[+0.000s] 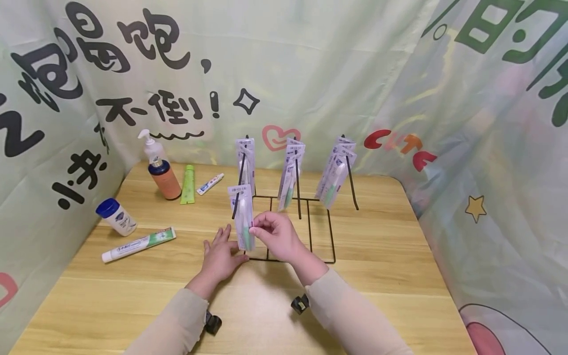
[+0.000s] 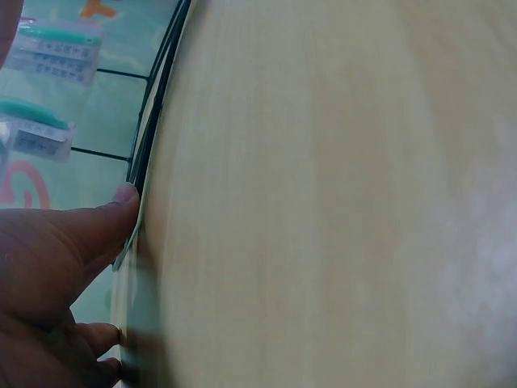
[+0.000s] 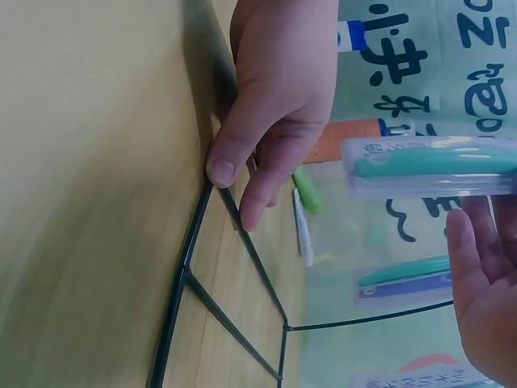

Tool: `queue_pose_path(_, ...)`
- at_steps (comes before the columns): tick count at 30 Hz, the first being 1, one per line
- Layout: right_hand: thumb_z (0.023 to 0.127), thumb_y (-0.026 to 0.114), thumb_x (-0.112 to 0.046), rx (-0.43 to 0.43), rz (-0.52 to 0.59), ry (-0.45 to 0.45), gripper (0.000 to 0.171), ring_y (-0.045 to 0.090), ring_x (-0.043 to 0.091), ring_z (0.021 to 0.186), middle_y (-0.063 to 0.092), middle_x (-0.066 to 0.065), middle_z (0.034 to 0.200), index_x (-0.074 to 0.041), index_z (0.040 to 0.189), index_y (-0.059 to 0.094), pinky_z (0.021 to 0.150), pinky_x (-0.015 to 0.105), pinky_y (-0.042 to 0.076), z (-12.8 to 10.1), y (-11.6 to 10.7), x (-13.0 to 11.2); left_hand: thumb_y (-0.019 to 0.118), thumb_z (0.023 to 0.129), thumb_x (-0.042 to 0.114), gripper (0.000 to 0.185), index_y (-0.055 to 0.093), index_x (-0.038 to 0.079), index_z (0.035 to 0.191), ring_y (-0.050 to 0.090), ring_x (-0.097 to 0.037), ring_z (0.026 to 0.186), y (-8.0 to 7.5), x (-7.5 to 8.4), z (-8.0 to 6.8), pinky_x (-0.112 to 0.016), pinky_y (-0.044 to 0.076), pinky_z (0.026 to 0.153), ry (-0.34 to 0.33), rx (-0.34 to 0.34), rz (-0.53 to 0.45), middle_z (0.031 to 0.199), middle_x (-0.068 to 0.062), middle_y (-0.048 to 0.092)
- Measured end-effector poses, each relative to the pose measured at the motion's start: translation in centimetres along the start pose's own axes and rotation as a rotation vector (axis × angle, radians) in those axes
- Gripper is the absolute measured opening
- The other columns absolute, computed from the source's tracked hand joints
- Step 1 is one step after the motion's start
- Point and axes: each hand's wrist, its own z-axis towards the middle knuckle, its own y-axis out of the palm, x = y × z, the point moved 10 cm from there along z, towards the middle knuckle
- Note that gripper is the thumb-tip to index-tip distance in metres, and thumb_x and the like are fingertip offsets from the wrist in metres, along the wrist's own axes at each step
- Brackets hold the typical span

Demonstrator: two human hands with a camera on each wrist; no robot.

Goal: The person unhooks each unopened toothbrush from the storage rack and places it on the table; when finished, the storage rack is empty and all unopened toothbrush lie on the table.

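My left hand point(image 1: 220, 259) rests at the front left corner of a black wire display rack point(image 1: 310, 231). Its thumb point(image 3: 222, 166) presses on the corner wire, with the other fingers spread out straight along the left side. My right hand point(image 1: 279, 235) pinches the lower right edge of a packaged toothbrush point(image 1: 243, 217) between thumb and forefinger. That pack, clear with a green-handled brush, hangs upright near the front end of the left hook. Farther back on this hook hangs another packaged toothbrush point(image 1: 248, 143). In the right wrist view the pinching fingertips are partly hidden.
More toothbrush packs hang on the middle hook point(image 1: 298, 187) and right hook point(image 1: 353, 190). Left of the rack lie a toothpaste tube point(image 1: 139, 245), a blue-capped bottle point(image 1: 117, 218), an orange bottle point(image 1: 165, 181), a pump bottle point(image 1: 152, 148), a green tube point(image 1: 188, 185) and a small tube point(image 1: 210, 184).
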Motion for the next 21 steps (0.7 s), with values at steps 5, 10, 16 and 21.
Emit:
queue_pose_path(5,0.095,0.072,0.007,-0.04,-0.01,0.022,0.004,0.067,0.012,0.078,0.076,0.019,0.092,0.006,0.094,0.068,0.072,0.027,0.06,-2.1,-0.4,-0.8,0.085,0.089,0.036,0.047,0.078,0.01,0.127,0.014,-0.05,0.158,0.0,0.0,0.0,-0.082,-0.003,0.116,-0.004,-0.003,0.013,0.171,-0.025,0.023)
queue_pose_path(10,0.094,0.072,0.009,-0.081,-0.017,0.014,0.005,0.07,0.017,0.082,0.074,0.017,0.094,0.006,0.097,0.069,0.074,0.029,0.063,-5.0,-2.1,-1.4,0.084,0.09,0.036,0.048,0.076,0.014,0.132,0.012,-0.049,0.159,0.1,0.0,0.0,-0.081,-0.005,0.117,-0.001,-0.006,0.0,0.172,-0.024,0.021)
queue_pose_path(16,0.086,0.07,0.021,-0.12,-0.026,-0.178,0.02,0.072,0.012,0.085,0.074,0.018,0.093,0.006,0.099,0.069,0.074,0.032,0.064,-9.9,-7.1,-2.9,0.085,0.09,0.034,0.049,0.074,0.017,0.135,0.011,-0.047,0.16,0.2,-0.1,-0.1,-0.079,-0.008,0.117,-0.004,-0.01,-0.012,0.173,-0.022,0.019)
queue_pose_path(21,0.084,0.064,0.029,-0.064,0.09,-0.217,0.03,0.071,0.009,0.087,0.077,0.007,0.099,0.006,0.102,0.069,0.073,0.024,0.061,-14.6,-14.9,-2.9,0.084,0.091,0.033,0.049,0.074,0.017,0.136,0.009,-0.047,0.16,0.2,-0.2,-0.1,-0.078,-0.01,0.118,-0.014,-0.017,-0.019,0.173,-0.022,0.017)
